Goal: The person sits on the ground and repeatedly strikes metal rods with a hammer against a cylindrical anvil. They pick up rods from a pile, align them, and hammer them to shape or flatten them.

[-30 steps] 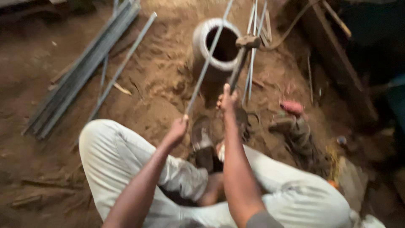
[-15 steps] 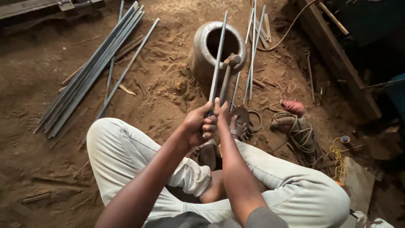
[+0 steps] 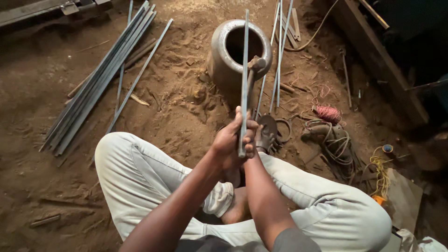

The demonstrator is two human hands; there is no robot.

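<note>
I've got both hands together on a thin metal rod (image 3: 244,70): left hand (image 3: 228,142) curled tight round its lower end, right hand (image 3: 251,140) mostly hidden behind, grip can't tell. Rod stands near upright over my lap, w/ clay pot (image 3: 235,51) beyond on the sandy floor (image 3: 177,102). Rod bundle (image 3: 100,79) lies twd floor's left edge.

From my remote seat I found no package, label, sign or screen that I could make out anywhere on the sandy workshop floor. The one doubtful item was a crumpled white plastic bag or wrapper (image 3: 422,242) that lay at the bottom right corner, partly cut off by the frame's edge; I could not tell whether it carried any print.
</note>
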